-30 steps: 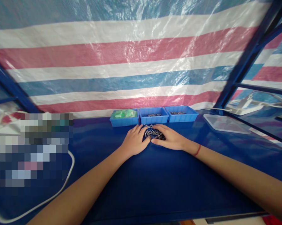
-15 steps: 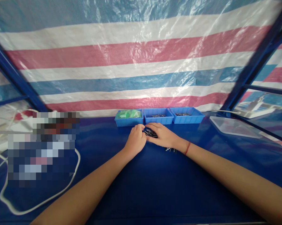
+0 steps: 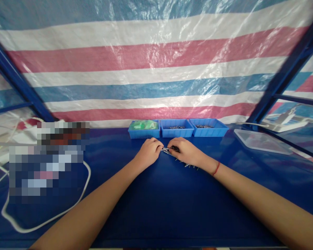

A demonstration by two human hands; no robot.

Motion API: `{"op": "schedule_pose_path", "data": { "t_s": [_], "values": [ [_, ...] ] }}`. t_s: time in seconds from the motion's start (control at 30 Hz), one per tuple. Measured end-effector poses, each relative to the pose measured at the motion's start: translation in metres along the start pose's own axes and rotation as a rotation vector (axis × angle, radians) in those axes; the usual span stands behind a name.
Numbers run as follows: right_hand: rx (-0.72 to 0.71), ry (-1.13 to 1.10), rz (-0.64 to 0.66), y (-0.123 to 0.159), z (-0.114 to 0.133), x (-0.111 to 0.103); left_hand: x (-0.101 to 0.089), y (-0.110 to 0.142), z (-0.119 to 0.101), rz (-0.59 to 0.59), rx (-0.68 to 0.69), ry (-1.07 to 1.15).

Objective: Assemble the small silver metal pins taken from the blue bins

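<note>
In the head view, thin silver pin-like metal pieces (image 3: 166, 151) lie between my two hands over the table. My left hand (image 3: 149, 152) is closed in a pinch, its fingertips at the left end of these pieces. From the other side, my right hand (image 3: 185, 150) curls over them, fingers bent round a dark clump of similar pieces (image 3: 175, 148). Which pieces each hand grips is partly hidden by the fingers. More loose metal pieces (image 3: 189, 165) lie on the table under my right wrist, which wears a thin red cord (image 3: 217, 168).
Behind my hands stand three blue bins: the left bin (image 3: 143, 134) holds green packets, while the middle bin (image 3: 176, 133) and right bin (image 3: 212, 132) hold metal pieces. A clear plastic lid (image 3: 262, 141) lies right. A white cable (image 3: 18, 227) loops left on the blue table (image 3: 172, 208).
My hands have drawn slightly apart. My right fingers, flatter before, now curl down over the metal pieces, and silver pieces show between the hands where a dark clump showed before.
</note>
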State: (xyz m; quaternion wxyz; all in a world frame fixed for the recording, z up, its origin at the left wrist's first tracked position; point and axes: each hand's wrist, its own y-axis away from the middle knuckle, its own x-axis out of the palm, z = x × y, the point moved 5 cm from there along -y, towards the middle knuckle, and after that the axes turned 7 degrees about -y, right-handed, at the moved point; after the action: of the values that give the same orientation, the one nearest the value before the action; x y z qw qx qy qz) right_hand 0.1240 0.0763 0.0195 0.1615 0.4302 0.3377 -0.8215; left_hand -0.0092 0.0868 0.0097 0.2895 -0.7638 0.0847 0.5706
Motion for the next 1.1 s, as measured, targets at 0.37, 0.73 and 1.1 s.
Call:
{"op": "schedule_pose_path", "data": {
  "t_s": [0.37,0.73,1.1],
  "values": [
    [0.002,-0.109,-0.215,0.005,0.018,-0.023,-0.022,0.011,-0.015,-0.244,-0.030,0.441],
    [0.150,-0.580,-0.192,0.002,0.009,-0.019,-0.021,0.013,-0.012,-0.373,-0.260,0.908],
    [0.248,-0.741,-0.155,0.004,0.010,-0.015,-0.028,0.016,-0.015,-0.396,-0.255,0.861]
  ]
}}
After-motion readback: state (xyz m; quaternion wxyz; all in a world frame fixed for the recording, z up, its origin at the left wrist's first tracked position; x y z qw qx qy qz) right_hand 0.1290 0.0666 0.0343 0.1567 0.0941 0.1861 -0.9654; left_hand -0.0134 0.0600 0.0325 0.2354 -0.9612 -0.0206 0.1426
